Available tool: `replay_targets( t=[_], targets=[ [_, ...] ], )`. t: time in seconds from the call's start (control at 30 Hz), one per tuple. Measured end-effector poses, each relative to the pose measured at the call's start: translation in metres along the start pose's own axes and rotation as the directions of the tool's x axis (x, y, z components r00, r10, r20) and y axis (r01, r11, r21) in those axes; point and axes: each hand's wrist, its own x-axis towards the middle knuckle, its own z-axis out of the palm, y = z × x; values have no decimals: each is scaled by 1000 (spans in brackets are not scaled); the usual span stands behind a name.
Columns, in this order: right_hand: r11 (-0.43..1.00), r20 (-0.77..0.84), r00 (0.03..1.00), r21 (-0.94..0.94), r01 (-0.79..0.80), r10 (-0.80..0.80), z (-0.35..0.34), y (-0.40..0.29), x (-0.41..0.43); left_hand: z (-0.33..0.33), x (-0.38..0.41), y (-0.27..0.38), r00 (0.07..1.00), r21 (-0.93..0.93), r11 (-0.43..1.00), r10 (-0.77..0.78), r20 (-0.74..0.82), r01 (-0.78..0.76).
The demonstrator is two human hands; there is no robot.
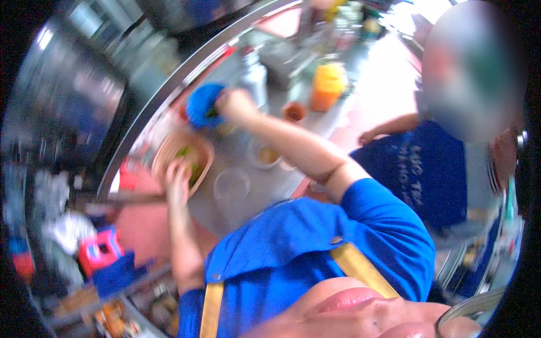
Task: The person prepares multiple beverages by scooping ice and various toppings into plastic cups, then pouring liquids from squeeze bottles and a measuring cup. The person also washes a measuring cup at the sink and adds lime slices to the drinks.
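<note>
Motion blurs much of the view. My left hand (176,179) is at the near-left side of a tan, rounded container (207,152), with its fingers over the rim. Green, leaf-like food (193,167) lies inside that container. Farther forward, my right hand (236,105) touches the right side of a blue bowl (200,99). Something dark green shows in the bowl beside my fingers. Whether those fingers grip the rim or reach inside cannot be made out. The container and bowl are close together on a grey counter (211,211).
Clear round containers (231,185), one with yellowish contents (267,155), stand near my right forearm. Beyond are a brown cup (294,112), a yellow-orange container (329,86) and a silvery cylinder (255,76). A co-worker in a dark blue apron (435,177) bearing writing stands at right.
</note>
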Motion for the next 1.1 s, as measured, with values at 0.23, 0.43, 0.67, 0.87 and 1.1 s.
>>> replay_targets(
  t=[0.23, 0.43, 0.67, 0.87, 1.1],
  targets=[
    [803, 132, 885, -377, 461, -446, -54, -44, -4, -9, -20, 20, 999, 330, 943, -41, 8, 37],
    [857, 268, 816, 90, 508, -512, -65, -7, 9, 21, -28, 34, 993, 458, 882, 80, 89, -112],
    [937, 44, 968, 263, 229, -249, -102, 16, -34, 40, -22, 43, 997, 474, 878, 23, 76, -56],
    [381, -241, 905, 920, 97, 351, -98, 30, -67, 59, -7, 46, 990, 466, 874, 123, 68, -141],
    [183, -198, 851, 975, 122, 486, -180, 37, -193, 140, -24, 70, 919, 380, 841, 315, 237, -386]
  ],
)
